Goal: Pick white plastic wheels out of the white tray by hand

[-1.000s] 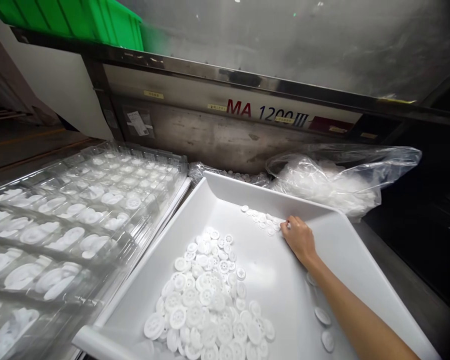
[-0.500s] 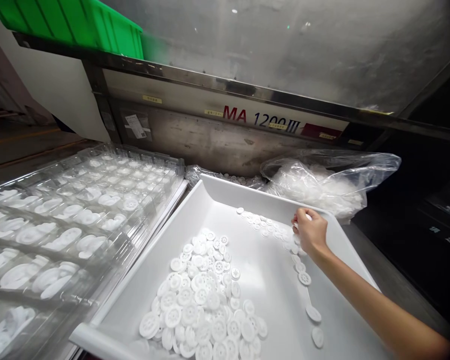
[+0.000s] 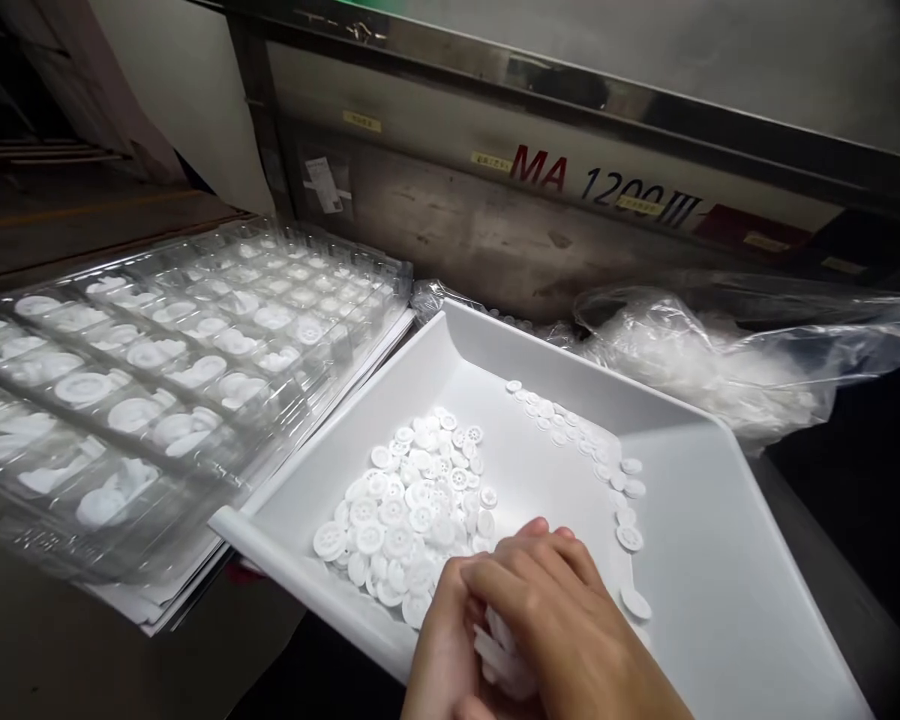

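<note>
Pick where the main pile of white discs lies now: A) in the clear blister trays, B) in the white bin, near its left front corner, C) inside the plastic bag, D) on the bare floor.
B: the discs lie heaped on the floor of the white bin, near its left front corner, just ahead of the two hands, which are cupped together over a few discs.

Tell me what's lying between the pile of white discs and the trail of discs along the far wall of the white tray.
Head view: bare white tray floor separates the pile of white discs from the trail of discs.
</note>
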Demonstrator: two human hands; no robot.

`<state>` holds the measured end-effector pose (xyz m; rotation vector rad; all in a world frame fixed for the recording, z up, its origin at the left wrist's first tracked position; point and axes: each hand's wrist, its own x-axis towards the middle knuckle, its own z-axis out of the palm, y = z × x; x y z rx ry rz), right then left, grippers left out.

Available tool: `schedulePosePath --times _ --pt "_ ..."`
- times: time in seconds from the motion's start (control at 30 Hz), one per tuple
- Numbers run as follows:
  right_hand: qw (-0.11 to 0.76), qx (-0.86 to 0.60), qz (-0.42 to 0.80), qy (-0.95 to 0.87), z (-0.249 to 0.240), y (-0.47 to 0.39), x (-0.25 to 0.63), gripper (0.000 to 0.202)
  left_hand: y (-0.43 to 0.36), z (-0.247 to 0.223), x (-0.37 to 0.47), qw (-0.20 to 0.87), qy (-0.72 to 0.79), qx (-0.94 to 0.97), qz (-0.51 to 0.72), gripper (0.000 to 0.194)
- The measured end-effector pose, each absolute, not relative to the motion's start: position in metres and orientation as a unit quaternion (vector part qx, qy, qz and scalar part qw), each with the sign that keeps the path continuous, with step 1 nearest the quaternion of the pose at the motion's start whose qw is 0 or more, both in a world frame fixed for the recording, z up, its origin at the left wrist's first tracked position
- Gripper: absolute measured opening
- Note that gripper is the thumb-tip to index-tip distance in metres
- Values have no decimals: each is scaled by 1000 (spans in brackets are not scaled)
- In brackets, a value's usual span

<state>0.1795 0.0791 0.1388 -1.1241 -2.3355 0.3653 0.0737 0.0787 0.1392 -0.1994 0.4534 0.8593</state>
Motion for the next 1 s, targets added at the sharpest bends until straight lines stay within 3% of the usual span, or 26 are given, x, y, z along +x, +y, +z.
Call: schedulePosePath --times 0.17,0.3,0.4,0.63,0.77,0.87,1.0 --pt "280 -452 158 -832 145 82 190 48 96 146 72 871 192 -197 407 27" --pt "219 -463 142 -847 153 92 214 35 102 144 75 857 206 -225 415 40" --pt "184 -429 134 -874 155 99 229 36 102 144 77 863 203 -236 397 46" --pt "231 -458 127 -849 143 100 228 25 100 130 85 882 177 -184 397 42" --pt "223 -452 102 -858 143 101 229 31 99 129 83 891 196 -146 382 38" --pt "206 -448 143 -858 146 101 230 30 97 132 80 906 192 -125 356 36" --pt "253 -476 268 -798 147 101 225 14 95 133 81 906 183 -102 369 34"
